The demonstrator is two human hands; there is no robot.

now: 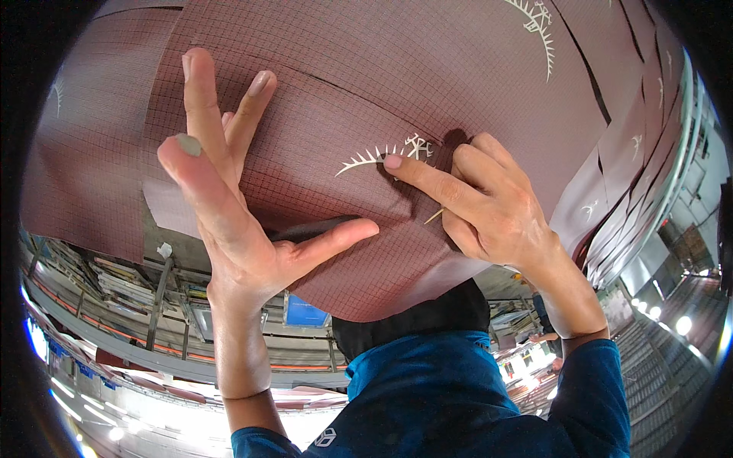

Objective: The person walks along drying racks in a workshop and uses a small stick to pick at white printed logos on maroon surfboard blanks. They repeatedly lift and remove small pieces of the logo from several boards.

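We see the maroon gridded fabric (427, 91) spread flat across the upper frame, with our right hand (489, 202) pinched shut on a thin pale needle (434, 217) whose long axis slants down-left to up-right just under the white embroidered motif (382, 156). Our left hand (229, 206) lies to the left of the needle, fingers splayed apart and pressed on the cloth, thumb reaching right toward it, gripping nothing. The right hand is nearer the motif; its index tip touches it.

Garment workshop or factory: stacked maroon printed fabric panels (427, 84), metal racks (114, 282), rows of ceiling lights (672, 320).
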